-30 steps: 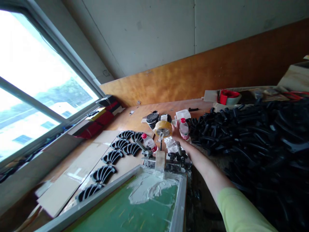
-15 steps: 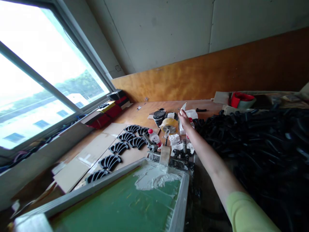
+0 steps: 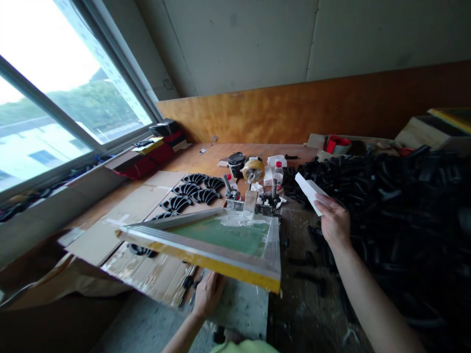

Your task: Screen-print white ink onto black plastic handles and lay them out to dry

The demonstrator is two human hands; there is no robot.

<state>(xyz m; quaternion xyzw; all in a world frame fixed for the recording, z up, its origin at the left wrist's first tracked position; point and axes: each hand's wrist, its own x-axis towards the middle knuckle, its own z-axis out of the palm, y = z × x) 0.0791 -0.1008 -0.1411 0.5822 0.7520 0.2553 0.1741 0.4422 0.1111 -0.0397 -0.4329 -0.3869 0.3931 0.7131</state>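
My right hand is closed on a folded white tissue, held up in front of the black pile at the right. My left hand reaches beneath the raised front edge of a screen-printing frame; its fingers are mostly hidden there, so whether it grips anything does not show. Green mesh fills the frame, with pale paste smeared near its far end. A clamp with upright bolts stands at that far end, beside a wooden block.
Curved black parts lie in rows on cardboard at the left. A large heap of black parts covers the right side. Behind the frame stand a black tub, a tape roll and a red-capped bottle.
My right hand has drawn back from among the bottles toward me and right, bringing the tissue. The frame's near side now appears raised, and my left hand has come into view below it.
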